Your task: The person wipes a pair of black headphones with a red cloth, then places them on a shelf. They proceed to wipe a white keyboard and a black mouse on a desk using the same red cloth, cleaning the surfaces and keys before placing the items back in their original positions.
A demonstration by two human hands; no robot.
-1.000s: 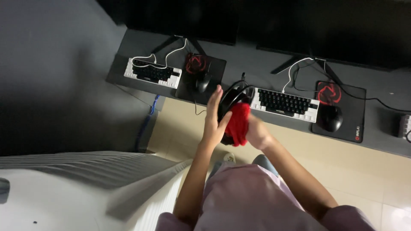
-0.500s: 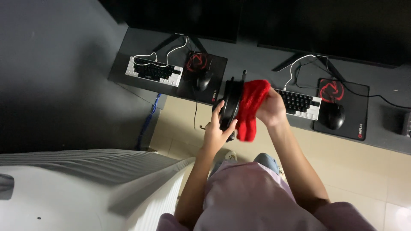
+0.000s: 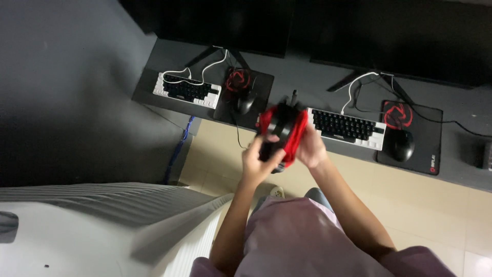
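Both my hands are raised in front of me over the floor, near the front edge of a dark desk. My left hand grips a black headset from below. My right hand presses a red cloth around the headset, so the cloth wraps over its top and right side. Motion blur hides the headset's exact shape.
On the desk lie a white-and-black keyboard at left and another at centre, each with a black mouse on a dark mat bearing a red mark. Two monitors stand behind. A white ribbed unit sits at lower left.
The red cloth has shifted from the right side of the headset to wrapping over its top. Both hands have moved slightly and turned the headset.
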